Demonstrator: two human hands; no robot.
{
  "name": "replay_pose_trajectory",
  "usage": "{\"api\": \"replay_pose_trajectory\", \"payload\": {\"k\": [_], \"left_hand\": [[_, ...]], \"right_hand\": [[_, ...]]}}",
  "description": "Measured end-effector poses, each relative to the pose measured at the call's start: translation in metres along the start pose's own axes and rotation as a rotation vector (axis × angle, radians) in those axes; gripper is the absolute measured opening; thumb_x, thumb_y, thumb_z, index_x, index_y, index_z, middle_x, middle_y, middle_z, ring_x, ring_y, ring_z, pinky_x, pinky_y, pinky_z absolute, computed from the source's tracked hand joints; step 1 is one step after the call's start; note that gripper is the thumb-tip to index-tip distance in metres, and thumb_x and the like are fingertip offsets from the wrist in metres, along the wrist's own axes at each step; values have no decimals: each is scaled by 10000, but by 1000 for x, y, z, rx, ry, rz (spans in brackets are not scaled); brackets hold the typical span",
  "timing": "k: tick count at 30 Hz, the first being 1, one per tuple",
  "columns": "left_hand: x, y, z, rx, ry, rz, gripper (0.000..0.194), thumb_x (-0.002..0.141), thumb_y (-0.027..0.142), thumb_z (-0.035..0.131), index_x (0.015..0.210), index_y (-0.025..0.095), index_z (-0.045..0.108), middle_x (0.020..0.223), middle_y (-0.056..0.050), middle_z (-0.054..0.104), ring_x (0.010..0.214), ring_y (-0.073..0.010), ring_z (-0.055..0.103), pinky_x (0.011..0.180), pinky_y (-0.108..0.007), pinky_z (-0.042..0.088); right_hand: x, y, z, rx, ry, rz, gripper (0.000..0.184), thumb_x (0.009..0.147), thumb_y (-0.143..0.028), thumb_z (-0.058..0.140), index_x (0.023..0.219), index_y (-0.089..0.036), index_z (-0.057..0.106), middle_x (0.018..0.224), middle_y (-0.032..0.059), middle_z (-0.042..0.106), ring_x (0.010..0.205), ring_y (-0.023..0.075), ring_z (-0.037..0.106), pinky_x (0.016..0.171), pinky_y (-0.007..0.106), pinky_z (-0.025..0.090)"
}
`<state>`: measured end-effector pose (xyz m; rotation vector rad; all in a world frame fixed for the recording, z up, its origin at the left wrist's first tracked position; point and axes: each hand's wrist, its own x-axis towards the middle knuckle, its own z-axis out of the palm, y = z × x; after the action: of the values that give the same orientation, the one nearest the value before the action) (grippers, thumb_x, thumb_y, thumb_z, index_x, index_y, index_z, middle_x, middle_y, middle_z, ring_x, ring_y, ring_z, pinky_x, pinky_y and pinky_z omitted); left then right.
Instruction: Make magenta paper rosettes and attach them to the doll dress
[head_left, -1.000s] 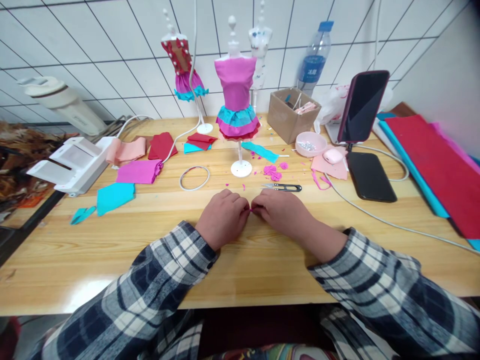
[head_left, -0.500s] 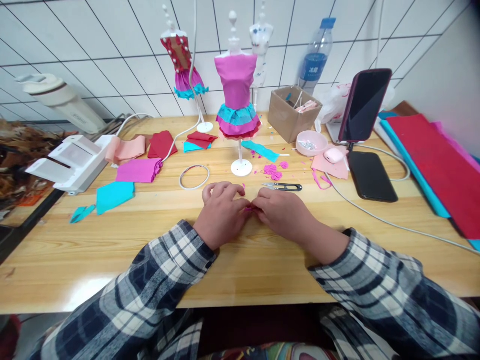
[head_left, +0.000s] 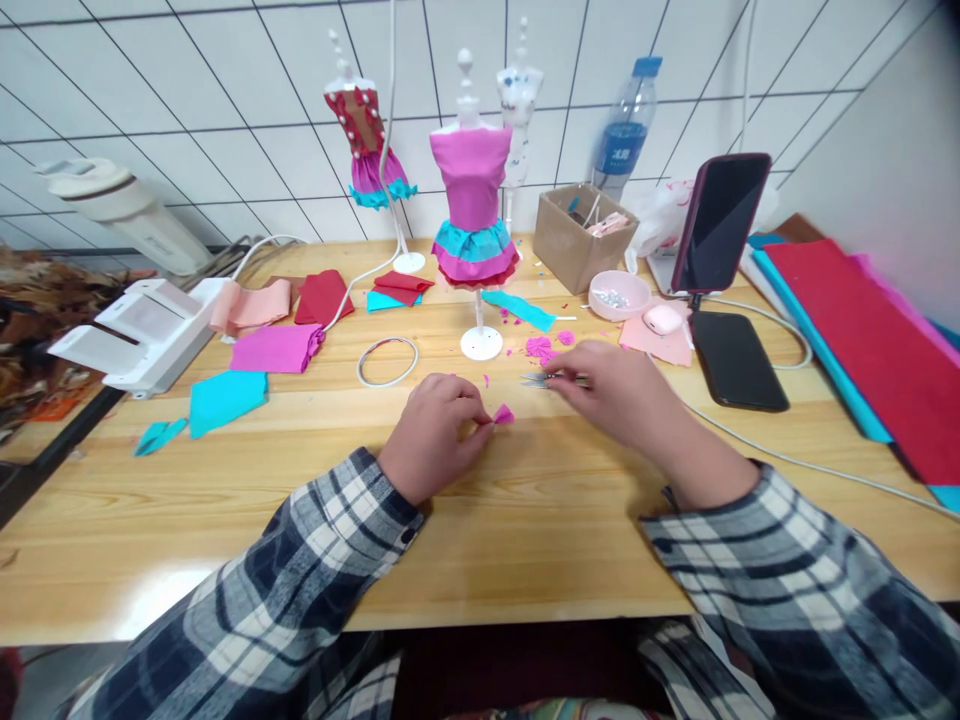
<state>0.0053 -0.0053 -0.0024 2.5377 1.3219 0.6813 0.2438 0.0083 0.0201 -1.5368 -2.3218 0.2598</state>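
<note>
Between thumb and forefinger, my left hand [head_left: 439, 435] pinches a small magenta piece of crepe paper [head_left: 505, 414], its free end fanned out to the right. My right hand [head_left: 611, 395] is closed on thread snips [head_left: 534, 380], whose blades point left; the fingers cover their handle. Magenta paper rosettes [head_left: 540, 347] lie just behind the snips. Beyond my hands stands a small dress form [head_left: 471, 180] in a magenta top with a blue, magenta and red ruffled skirt. Tiny magenta scraps dot the wood around its base.
A white ring [head_left: 388, 362] and folded crepe paper [head_left: 277, 347] lie to the left. At the back right are a cardboard box [head_left: 574, 245], a pink bowl of beads [head_left: 619, 310] and a propped phone [head_left: 721, 225]. A black slab [head_left: 739, 360] and a cable lie in front.
My hands have come apart. The right one moved right and back from the magenta piece and took hold of the snips; the left one still pinches the piece.
</note>
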Motion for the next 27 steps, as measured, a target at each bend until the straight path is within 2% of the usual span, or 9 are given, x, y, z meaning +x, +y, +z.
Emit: {"api": "replay_pose_trajectory", "payload": {"k": [1, 2, 4, 6, 8, 12, 19, 27], "left_hand": [[0, -3, 0, -72, 20, -29, 99, 799, 249, 629, 744, 190, 687, 916, -61, 707, 903, -213, 616, 866, -387, 459], [0, -5, 0, -136, 41, -67, 98, 806, 248, 621, 755, 187, 679, 930, -59, 718, 907, -202, 632, 868, -367, 472], [-1, -6, -1, -213, 50, -160, 105, 824, 262, 600, 792, 191, 670, 931, -46, 736, 888, -186, 658, 832, -330, 494], [-2, -6, -1, -241, 10, -236, 124, 837, 285, 579, 816, 200, 666, 864, -23, 743, 803, -168, 670, 751, -291, 504], [-2, -4, -1, -233, -28, -264, 137, 834, 299, 572, 797, 202, 662, 786, -7, 734, 731, -157, 662, 690, -265, 492], [-1, -2, -3, -174, -29, -265, 150, 813, 310, 578, 745, 193, 643, 719, 2, 710, 675, -147, 633, 638, -246, 457], [1, -2, -3, -155, -26, -303, 168, 807, 325, 570, 728, 191, 632, 690, 6, 695, 625, -136, 604, 608, -237, 439], [0, -2, -1, -228, -18, -367, 201, 804, 364, 581, 729, 188, 642, 667, 8, 696, 592, -131, 598, 585, -222, 447]], "right_hand": [[0, 11, -10, 12, 32, 61, 195, 879, -322, 560, 952, -217, 708, 897, 37, 688, 775, 153, 598, 640, 258, 376], [-1, 21, -19, 17, 10, 97, 193, 865, -334, 573, 914, -214, 717, 860, 34, 690, 740, 152, 593, 621, 257, 376], [-3, 37, -31, 15, -63, 136, 196, 840, -358, 590, 861, -218, 725, 798, 25, 688, 690, 147, 581, 596, 257, 375], [-5, 44, -34, 14, -174, 144, 194, 822, -364, 594, 845, -224, 726, 797, 20, 695, 684, 150, 585, 593, 258, 382], [-5, 42, -28, 6, -253, 130, 199, 813, -366, 589, 866, -232, 727, 847, 21, 705, 720, 160, 598, 602, 262, 389], [-3, 27, -12, -77, -287, 94, 202, 813, -350, 571, 881, -248, 731, 924, 28, 706, 815, 184, 612, 637, 276, 392], [-2, 12, 0, -184, -305, 141, 164, 790, -310, 549, 786, -260, 705, 887, 8, 696, 734, 176, 612, 539, 270, 323], [-2, 5, 8, -268, -313, 62, 181, 841, -213, 480, 839, -164, 655, 898, 98, 658, 751, 204, 617, 558, 281, 337]]}}
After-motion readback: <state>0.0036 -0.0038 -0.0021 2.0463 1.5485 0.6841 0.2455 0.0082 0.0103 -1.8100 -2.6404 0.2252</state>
